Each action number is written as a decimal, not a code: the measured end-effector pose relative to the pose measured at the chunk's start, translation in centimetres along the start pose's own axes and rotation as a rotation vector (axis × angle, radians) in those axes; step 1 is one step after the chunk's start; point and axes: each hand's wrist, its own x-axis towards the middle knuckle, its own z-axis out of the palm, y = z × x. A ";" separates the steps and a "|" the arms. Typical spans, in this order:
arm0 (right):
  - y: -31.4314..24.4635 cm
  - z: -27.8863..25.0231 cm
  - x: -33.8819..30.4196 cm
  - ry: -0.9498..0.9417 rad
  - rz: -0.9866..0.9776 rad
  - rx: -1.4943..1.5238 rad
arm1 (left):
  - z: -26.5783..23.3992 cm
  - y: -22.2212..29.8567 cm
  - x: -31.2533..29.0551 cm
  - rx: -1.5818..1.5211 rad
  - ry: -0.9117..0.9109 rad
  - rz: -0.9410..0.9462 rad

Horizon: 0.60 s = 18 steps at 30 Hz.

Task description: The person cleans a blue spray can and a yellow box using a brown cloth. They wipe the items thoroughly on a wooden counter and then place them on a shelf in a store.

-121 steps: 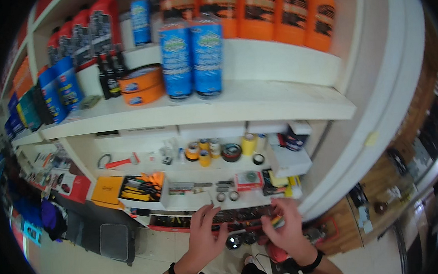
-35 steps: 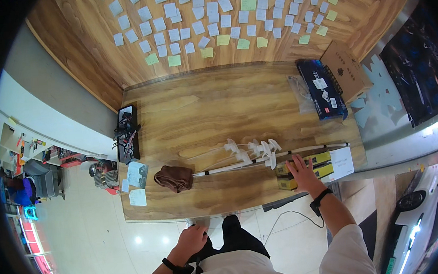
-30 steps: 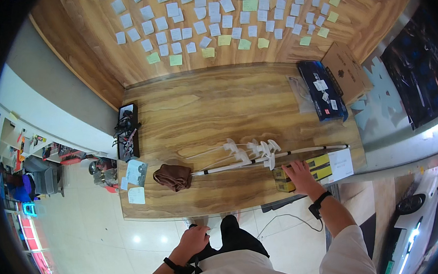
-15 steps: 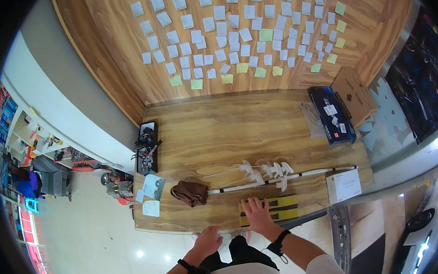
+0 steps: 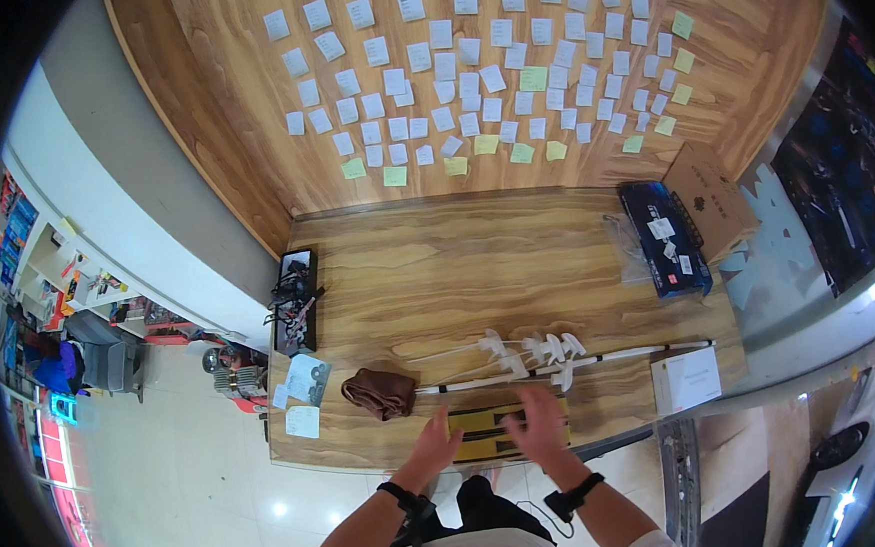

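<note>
Moved since earlier: yellow-black pack (image 5: 512,427) now at counter (image 5: 477,271) 6 o'clock edge. Left hand (image 5: 436,442) and right hand (image 5: 539,423) flat on it, fingers spread, nothing gripped. Placed; unopened.

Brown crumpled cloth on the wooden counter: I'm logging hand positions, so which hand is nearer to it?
Left. The left hand lies just right of and below the brown crumpled cloth, apart from it. The right hand is farther right, over the flat yellow-and-black package.
</note>
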 end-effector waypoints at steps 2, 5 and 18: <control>5.0 -0.9 -1.1 0.055 0.344 0.019 | 0.8 -0.5 0.9 -0.021 -0.046 -0.012; 9.3 -1.3 -1.6 -0.119 0.646 0.184 | 1.6 -0.2 2.2 -0.099 -0.073 -0.085; 1.7 -0.3 2.8 -0.246 0.481 0.227 | -3.3 -2.3 -0.2 -0.095 0.470 -0.107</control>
